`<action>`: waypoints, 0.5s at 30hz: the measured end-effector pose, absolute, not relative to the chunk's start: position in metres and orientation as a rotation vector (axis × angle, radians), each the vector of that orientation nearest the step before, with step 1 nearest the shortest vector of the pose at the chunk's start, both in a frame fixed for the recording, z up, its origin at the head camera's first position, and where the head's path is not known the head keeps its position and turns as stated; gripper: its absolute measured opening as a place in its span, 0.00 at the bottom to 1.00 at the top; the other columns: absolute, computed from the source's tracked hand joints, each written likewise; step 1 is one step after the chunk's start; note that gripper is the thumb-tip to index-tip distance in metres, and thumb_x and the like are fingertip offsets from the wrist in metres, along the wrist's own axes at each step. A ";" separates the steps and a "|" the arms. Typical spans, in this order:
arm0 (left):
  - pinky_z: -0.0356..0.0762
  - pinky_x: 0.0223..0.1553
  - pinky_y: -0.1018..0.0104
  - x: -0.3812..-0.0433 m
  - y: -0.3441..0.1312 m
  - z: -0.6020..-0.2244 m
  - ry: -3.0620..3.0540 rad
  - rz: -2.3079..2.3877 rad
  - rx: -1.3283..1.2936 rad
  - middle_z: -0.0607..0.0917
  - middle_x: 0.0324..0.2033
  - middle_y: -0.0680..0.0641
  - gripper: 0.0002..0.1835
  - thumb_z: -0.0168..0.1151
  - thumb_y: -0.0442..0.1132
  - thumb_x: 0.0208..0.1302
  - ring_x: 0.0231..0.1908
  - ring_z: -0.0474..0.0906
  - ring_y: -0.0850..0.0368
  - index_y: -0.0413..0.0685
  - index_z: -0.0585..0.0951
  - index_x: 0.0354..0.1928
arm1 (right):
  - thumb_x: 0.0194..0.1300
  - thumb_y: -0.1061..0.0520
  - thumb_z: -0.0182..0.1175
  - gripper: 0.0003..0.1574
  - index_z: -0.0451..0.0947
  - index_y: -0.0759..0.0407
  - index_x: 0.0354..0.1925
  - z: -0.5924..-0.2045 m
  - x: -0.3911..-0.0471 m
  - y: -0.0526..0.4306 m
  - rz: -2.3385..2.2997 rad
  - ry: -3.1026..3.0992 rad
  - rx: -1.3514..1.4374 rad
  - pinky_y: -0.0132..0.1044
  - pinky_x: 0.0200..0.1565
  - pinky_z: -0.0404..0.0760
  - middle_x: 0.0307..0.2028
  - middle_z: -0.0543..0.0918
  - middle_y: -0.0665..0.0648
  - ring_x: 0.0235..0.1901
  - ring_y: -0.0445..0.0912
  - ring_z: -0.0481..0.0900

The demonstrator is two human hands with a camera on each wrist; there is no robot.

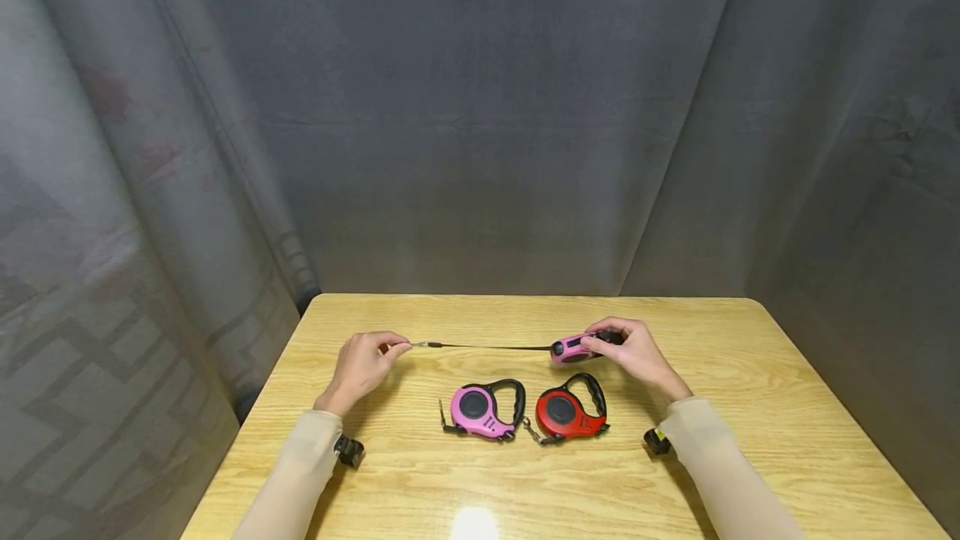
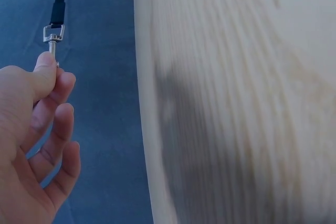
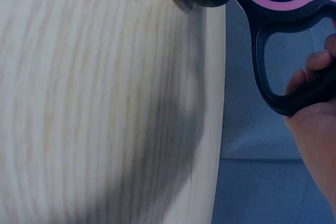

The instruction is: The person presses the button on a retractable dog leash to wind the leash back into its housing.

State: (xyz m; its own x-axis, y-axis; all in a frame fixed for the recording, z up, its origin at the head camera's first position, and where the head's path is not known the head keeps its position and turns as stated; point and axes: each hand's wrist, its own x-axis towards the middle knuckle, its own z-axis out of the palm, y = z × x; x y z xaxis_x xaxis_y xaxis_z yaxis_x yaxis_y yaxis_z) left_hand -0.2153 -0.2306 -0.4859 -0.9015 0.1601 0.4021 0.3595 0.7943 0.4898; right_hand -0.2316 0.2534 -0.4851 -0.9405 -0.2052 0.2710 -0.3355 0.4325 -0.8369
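Note:
My right hand [image 1: 628,350] grips the black handle of a pink retractable dog leash [image 1: 572,348] above the table; in the right wrist view the fingers curl through its handle loop [image 3: 262,72]. A dark leash cord [image 1: 491,347] runs straight from its case to my left hand [image 1: 367,363]. There, thumb and forefinger pinch the metal snap hook [image 2: 52,40] at the cord's end, while the other fingers are loosely bent. Nearer the front lie a second pink retractable leash [image 1: 474,415] and, to its right, a red one [image 1: 564,413], both flat on the wood.
The light wooden table [image 1: 750,440] extends beneath both arms. Grey curtains [image 1: 480,148] hang behind it and at both sides. Metal clips of the two lying leashes, including the red leash's clip [image 1: 531,430], rest beside their cases.

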 end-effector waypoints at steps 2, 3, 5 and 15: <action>0.71 0.30 0.69 -0.216 -0.229 -0.486 -2.634 -0.812 -0.408 0.93 0.34 0.57 0.05 0.74 0.47 0.70 0.27 0.78 0.68 0.59 0.94 0.40 | 0.67 0.54 0.76 0.12 0.90 0.59 0.46 -0.486 -0.233 0.252 1.554 -2.551 0.484 0.31 0.40 0.79 0.41 0.91 0.56 0.37 0.38 0.82; 0.71 0.30 0.69 -0.216 -0.228 -0.486 -2.633 -0.812 -0.413 0.93 0.34 0.57 0.04 0.74 0.46 0.70 0.27 0.77 0.68 0.58 0.94 0.40 | 0.67 0.54 0.76 0.12 0.90 0.58 0.46 -0.486 -0.233 0.251 1.567 -2.552 0.483 0.32 0.40 0.79 0.41 0.91 0.56 0.36 0.38 0.82; 0.71 0.30 0.69 -0.217 -0.225 -0.485 -2.635 -0.813 -0.425 0.93 0.34 0.57 0.05 0.74 0.47 0.70 0.27 0.78 0.68 0.59 0.94 0.40 | 0.66 0.54 0.76 0.12 0.91 0.58 0.46 -0.487 -0.234 0.250 1.573 -2.555 0.489 0.32 0.39 0.79 0.40 0.91 0.55 0.36 0.38 0.82; 0.73 0.33 0.67 -0.222 -0.210 -0.481 -2.649 -0.818 -0.455 0.93 0.33 0.59 0.04 0.74 0.47 0.69 0.29 0.79 0.67 0.60 0.94 0.39 | 0.66 0.53 0.77 0.12 0.91 0.56 0.45 -0.489 -0.236 0.243 1.554 -2.562 0.489 0.33 0.40 0.78 0.41 0.91 0.54 0.37 0.40 0.82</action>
State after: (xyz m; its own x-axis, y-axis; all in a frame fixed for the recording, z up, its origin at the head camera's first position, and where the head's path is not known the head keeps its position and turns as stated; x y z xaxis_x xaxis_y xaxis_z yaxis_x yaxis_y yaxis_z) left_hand -0.2215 -0.2099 -0.4810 -0.8944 0.2023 0.3989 0.3919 0.7843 0.4810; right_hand -0.2360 0.2426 -0.4892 -0.9427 -0.2168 0.2536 -0.3251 0.4259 -0.8443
